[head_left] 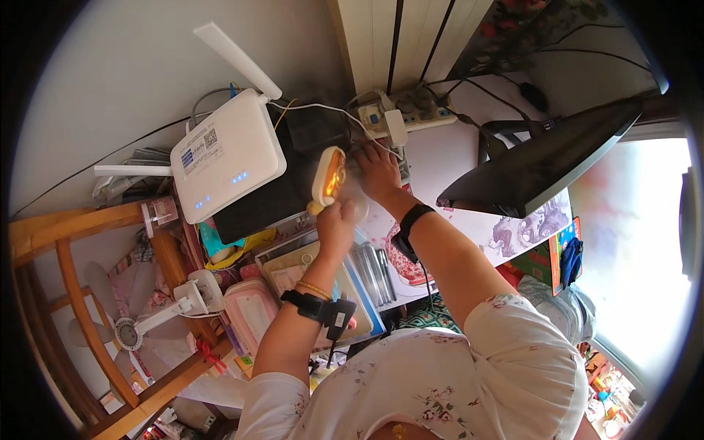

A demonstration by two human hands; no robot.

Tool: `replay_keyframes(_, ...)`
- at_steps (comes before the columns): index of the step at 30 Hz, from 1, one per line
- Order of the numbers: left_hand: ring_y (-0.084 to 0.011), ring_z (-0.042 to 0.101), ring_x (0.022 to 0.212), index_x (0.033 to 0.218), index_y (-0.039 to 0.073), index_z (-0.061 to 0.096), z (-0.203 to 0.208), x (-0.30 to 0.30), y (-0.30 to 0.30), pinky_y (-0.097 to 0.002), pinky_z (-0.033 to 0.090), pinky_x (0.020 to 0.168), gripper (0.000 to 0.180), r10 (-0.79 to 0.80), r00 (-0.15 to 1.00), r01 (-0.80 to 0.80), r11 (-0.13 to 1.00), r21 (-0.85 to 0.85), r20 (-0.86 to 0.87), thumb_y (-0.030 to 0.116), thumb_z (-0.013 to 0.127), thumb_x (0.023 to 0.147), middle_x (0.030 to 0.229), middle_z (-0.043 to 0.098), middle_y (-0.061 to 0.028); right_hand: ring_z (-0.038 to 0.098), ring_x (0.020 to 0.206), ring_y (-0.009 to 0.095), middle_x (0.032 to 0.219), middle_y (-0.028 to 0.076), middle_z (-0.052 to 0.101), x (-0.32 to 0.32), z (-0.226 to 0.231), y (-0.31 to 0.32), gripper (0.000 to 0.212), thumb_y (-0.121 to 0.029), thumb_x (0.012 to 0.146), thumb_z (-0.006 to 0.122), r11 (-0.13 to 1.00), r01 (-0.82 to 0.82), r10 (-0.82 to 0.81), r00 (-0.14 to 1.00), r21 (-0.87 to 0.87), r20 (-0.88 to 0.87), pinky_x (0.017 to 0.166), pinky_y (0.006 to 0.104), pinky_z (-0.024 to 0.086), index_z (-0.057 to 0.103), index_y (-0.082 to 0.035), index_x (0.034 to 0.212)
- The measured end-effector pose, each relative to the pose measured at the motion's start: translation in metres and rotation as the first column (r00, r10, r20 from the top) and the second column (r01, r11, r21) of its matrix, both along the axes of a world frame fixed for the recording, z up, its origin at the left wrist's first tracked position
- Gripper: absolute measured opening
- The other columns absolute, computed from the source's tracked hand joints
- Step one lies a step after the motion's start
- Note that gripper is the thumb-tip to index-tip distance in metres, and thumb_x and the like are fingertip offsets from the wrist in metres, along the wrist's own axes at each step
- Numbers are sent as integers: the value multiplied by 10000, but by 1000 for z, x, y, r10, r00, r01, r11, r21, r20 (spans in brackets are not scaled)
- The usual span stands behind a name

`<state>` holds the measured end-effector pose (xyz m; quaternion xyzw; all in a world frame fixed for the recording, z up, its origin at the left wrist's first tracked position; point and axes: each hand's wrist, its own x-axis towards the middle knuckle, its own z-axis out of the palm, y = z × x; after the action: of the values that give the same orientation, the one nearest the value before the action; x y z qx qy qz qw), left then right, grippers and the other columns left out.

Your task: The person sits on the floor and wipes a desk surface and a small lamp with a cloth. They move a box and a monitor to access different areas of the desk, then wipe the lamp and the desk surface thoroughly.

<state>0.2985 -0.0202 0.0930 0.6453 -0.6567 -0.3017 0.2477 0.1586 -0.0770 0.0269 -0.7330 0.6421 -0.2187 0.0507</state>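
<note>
My left hand (336, 233) is closed around the lower end of an oval white-and-orange device (330, 176), which stands upright with a shiny amber face. What kind of device it is, I cannot make out. My right hand (379, 172) reaches forward beside it, fingers stretched out over a greyish surface just below the power strip (411, 117). A white plug adapter (395, 127) sits in that strip, close to the right fingertips. What lies under those fingers is mostly hidden.
On the left stands a white router (229, 155) with antennas and blue lights. A black monitor (539, 165) tilts over the desk at right. Near my left forearm are a pink case (251, 312), a clear tray of pens (372, 275) and a white clip fan (198, 293). Cables trail at the back.
</note>
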Motion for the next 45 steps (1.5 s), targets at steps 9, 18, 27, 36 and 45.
replay_keyframes(9,-306,557,962,1077,-12,543,-26,-6,-19,-352,421,823,270,120,980,-100,987,123,-162,176,473,896,1028,587,-186,422,1152,271,1178,77,502,-66,18,117,343,-76,695,525,921,-309,320,947,235,-9,956,410,347,587,-140,1026)
replay_keyframes(18,-380,588,845,860,-70,582,-19,-20,-24,-399,445,716,270,358,895,-313,929,198,-266,173,463,874,790,604,-231,448,1120,284,1141,79,529,-97,33,147,440,-33,633,617,860,-408,372,912,305,170,950,417,364,585,-130,1061)
replay_keyframes(27,-106,504,903,1191,34,477,46,-23,9,-247,413,762,374,355,781,27,803,596,-514,146,583,850,1058,545,-60,525,998,335,1102,142,555,-57,80,106,463,31,628,605,981,-192,130,758,28,639,861,387,429,571,-97,1072)
replay_keyframes(36,-153,507,1029,1255,74,395,35,-60,5,-306,418,880,493,410,410,93,870,484,-815,163,628,830,1150,514,-36,441,1136,398,1253,251,423,-44,96,78,631,-62,727,594,902,-373,114,692,218,713,932,394,389,336,1,1299)
replay_keyframes(45,-142,538,1004,1211,42,432,45,-58,-2,-290,436,859,408,422,66,165,889,427,-904,115,587,841,1097,548,-35,541,1050,334,1152,178,547,-122,204,138,351,-13,738,618,817,-474,261,812,328,522,879,384,450,575,-17,1086)
